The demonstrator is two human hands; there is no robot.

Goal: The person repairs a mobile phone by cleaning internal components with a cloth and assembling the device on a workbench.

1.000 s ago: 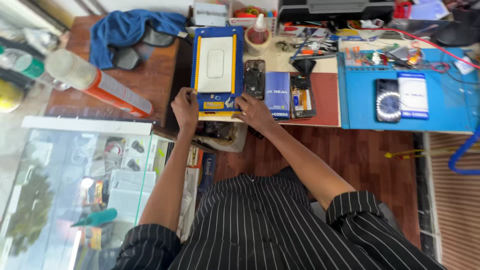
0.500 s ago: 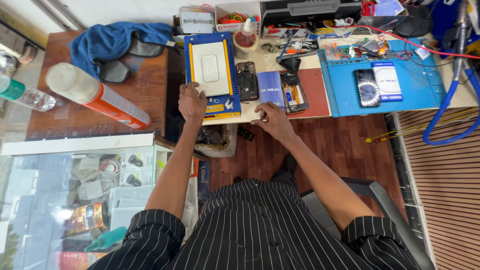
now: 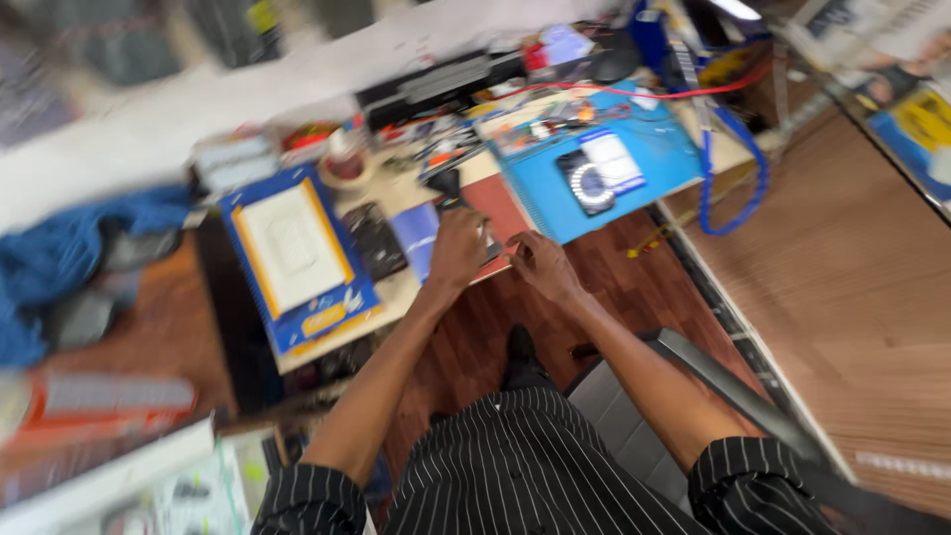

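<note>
Grip: left hand point(image 3: 458, 248) lies palm-down on the front edge of the table point(image 3: 416, 287), fingers curled over a small dark object, probably a phone point(image 3: 487, 246), just beside a blue card point(image 3: 416, 236); motion blur hides whether the fingers are clamped on it or only resting. Right hand point(image 3: 540, 266) sits at the same edge just right of the left, fingers bent and near together, fingertips touching the red mat point(image 3: 500, 203); nothing can be seen held in it.

Surroundings: a dark phone point(image 3: 374, 240) lies left of the card; a blue-and-yellow box point(image 3: 297, 256) lies further left, flat. A blue mat point(image 3: 604, 173) at right carries another phone point(image 3: 586, 183). A blue cloth point(image 3: 69, 248) lies at far left.

Handling, as judged: the object under the left hand looks flat, stiff, light, smooth and probably fragile. Best taken by its long side edges, thumb opposite fingers, not by the face.
</note>
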